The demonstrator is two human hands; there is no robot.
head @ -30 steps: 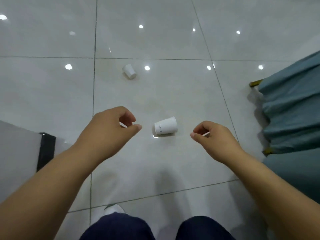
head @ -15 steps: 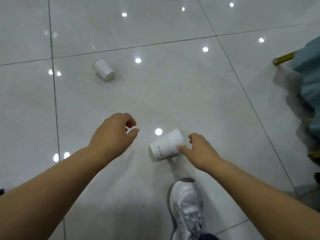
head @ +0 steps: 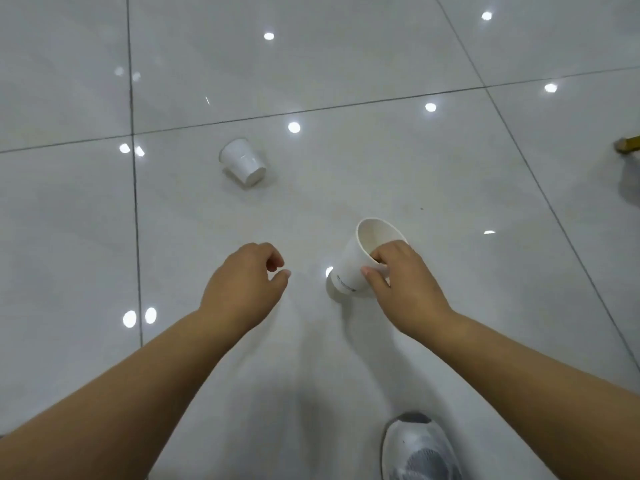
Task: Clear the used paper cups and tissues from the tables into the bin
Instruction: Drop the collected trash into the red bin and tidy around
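- White paper cup (head: 351, 263): thin-walled, light, easily crushed; it sits tilted on the glossy tile floor (head: 381, 161), mouth up.
- Right hand (head: 403, 289) pinches the rim, fingers inside, thumb outside; light pressure should suffice.
- Left hand (head: 244, 289) is loosely curled and holds nothing.
- Second cup (head: 243, 166) lies on its side farther off.
- Small dark print near the held cup's base is too blurred to read.
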